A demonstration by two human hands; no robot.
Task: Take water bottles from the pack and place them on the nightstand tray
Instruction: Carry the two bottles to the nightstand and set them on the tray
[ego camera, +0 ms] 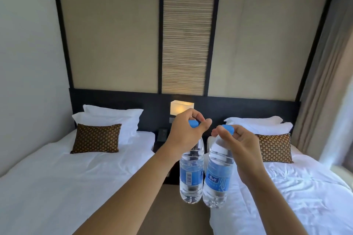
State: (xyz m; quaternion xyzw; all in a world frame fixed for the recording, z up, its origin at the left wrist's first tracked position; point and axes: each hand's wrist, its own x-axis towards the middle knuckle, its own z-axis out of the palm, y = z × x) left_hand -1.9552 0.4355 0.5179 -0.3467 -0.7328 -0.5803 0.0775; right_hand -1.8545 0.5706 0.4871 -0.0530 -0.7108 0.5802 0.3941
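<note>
I hold two clear water bottles with blue caps and blue labels, hanging upright side by side in the air above the gap between two beds. My left hand (184, 131) pinches the cap of the left bottle (191, 173). My right hand (241, 146) pinches the cap of the right bottle (218, 175). The two bottles nearly touch at their bodies. The dark nightstand (159, 144) stands behind my left arm between the beds and is mostly hidden. No tray and no bottle pack can be seen.
A white bed (57, 177) with a brown patterned cushion (96, 138) lies on the left, another white bed (305, 187) on the right. A lit lamp (181, 108) sits on the dark headboard, a dark phone (162, 133) below it. Beige carpet (177, 219) runs between the beds. Curtains (324, 82) hang at right.
</note>
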